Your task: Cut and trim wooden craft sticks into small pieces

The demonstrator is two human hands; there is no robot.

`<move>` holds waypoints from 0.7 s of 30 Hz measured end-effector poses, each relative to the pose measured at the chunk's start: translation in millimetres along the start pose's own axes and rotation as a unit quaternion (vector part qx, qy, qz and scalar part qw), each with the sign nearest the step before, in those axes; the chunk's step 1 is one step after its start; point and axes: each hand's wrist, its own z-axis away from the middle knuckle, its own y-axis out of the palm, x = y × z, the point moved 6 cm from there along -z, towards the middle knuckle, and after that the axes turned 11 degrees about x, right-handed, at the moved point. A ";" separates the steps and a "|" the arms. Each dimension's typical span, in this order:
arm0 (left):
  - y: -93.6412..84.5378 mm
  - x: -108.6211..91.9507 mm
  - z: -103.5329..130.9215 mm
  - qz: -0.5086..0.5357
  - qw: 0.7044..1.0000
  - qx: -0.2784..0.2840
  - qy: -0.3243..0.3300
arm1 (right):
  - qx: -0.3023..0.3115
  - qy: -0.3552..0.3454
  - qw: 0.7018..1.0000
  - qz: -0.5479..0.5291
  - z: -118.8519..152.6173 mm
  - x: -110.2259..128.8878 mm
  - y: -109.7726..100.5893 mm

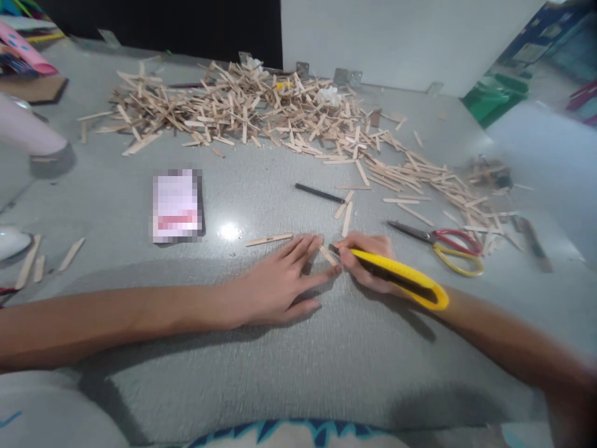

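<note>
A short piece of wooden craft stick lies on the grey table under the fingertips of my left hand, whose fingers are spread flat. My right hand is closed round a yellow utility knife, its tip end at the right side of that stick. Another craft stick with a dark mark rests just beyond my left hand. Behind my right hand lie a black pencil-like rod and a few loose sticks.
A big heap of craft sticks spreads along the back and right. Red-and-yellow-handled scissors lie to the right of my right hand. A blurred-out rectangular object is at left. A white panel stands behind the heap.
</note>
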 end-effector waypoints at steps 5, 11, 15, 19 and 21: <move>0.5 -0.6 0.5 -0.005 1.000 0.008 -0.007 | -0.002 0.019 1.000 -0.013 -3.2 -2.4 -0.2; 3.2 -0.2 2.2 0.001 1.000 0.006 -0.004 | 0.014 0.032 0.999 -0.042 -6.7 -2.6 0.8; 4.1 -0.8 1.9 -0.003 1.000 0.007 -0.007 | 0.009 0.031 0.999 -0.041 -6.6 -3.7 1.7; 5.5 -0.7 2.0 -0.006 1.000 0.006 -0.005 | 0.004 0.016 0.999 -0.047 -6.4 -4.2 4.3; 6.1 -0.2 2.1 -0.007 1.000 0.003 -0.003 | -0.001 0.011 0.999 -0.040 -6.2 -3.5 5.8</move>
